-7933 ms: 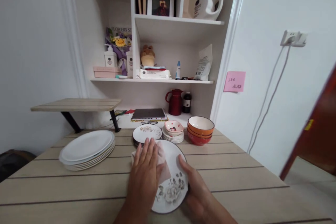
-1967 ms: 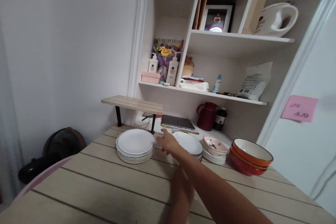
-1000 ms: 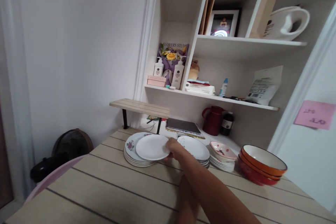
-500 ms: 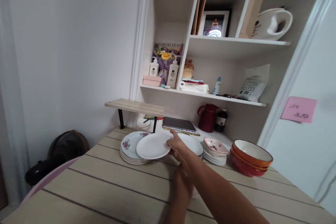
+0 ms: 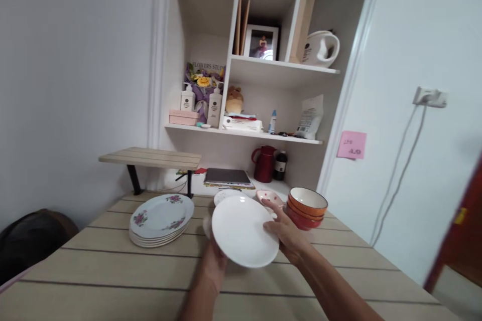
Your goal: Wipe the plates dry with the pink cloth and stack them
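A plain white plate (image 5: 244, 233), tilted toward me, is between my two hands above the table. My right hand (image 5: 284, 230) grips its right rim, thumb on the upper face. My left hand (image 5: 216, 261) is closed at the lower left edge, its fingers mostly hidden behind the plate and blurred. On the left lies a stack of flower-patterned plates (image 5: 162, 218). Behind the held plate, another white plate (image 5: 225, 194) shows partly. A pink-spotted dish (image 5: 269, 196) is partly hidden behind my right hand. Orange and red bowls (image 5: 307, 205) are stacked farther right.
A small raised wooden shelf (image 5: 150, 158) stands at the table's back left. Behind the table are a dark laptop-like slab (image 5: 228, 176), a red jug (image 5: 264, 164) and a dark bottle (image 5: 280, 165). White shelving (image 5: 278, 67) rises above them.
The view has turned right. The white plate has moved away from beside the flowered stack, nearer to me. My left hand has come from beneath my right wrist to the plate's left edge.
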Available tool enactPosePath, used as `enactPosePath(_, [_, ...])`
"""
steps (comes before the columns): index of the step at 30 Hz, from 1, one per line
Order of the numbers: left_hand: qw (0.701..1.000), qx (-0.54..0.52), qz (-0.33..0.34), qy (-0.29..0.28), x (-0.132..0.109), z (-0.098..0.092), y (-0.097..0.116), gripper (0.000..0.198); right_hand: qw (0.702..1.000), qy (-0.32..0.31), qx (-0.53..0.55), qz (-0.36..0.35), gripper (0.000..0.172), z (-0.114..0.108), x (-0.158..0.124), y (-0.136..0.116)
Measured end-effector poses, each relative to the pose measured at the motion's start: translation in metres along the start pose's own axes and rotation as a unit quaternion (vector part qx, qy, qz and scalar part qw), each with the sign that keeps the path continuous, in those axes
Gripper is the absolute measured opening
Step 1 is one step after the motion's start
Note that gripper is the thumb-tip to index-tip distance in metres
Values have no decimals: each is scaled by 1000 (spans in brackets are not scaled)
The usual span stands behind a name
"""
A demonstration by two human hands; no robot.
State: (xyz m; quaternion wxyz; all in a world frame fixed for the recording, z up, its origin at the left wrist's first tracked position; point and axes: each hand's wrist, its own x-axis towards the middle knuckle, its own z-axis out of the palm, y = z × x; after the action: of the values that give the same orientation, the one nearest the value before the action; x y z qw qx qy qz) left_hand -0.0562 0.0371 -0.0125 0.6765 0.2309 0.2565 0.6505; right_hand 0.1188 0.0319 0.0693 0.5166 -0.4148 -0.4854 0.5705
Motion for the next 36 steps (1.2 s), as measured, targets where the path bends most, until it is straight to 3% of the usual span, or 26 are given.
enactPosePath(4, [996,5,-84,-30,-18,8,0,75,998,58,-5,2,79,-34,-15,19])
enactPosePath(7, [989,78,-120,-45,-30,17,-1,75,997,67,-16,-18,77,-46,-23,23])
enactPosePath(11, [990,132,-35,-42,-39,26,-4,81,995,94,-4,-24,84,-52,-34,25])
enactPosePath(14, [990,140,6,-30,-41,29,-6,86,983,70,137,95,85,-50,-39,31])
enactPosePath(16, [990,138,18,-31,-39,27,-7,85,949,27,240,200,80,-47,-41,38])
enactPosePath(18, [991,133,23,-24,-36,23,-6,84,917,-23,307,252,77,-42,-42,44])
enactPosePath(22, [990,137,27,9,-30,13,-2,79,887,-94,373,257,74,-33,-40,53])
enactPosePath(26, [981,180,59,38,-26,11,1,74,883,-67,390,251,70,-29,-38,59])
enactPosePath(32, [923,338,137,120,-22,15,-1,58,893,-33,379,238,67,-26,-35,63])
enactPosePath(36, [874,397,196,199,-21,16,1,63,907,-8,362,217,67,-22,-37,60])
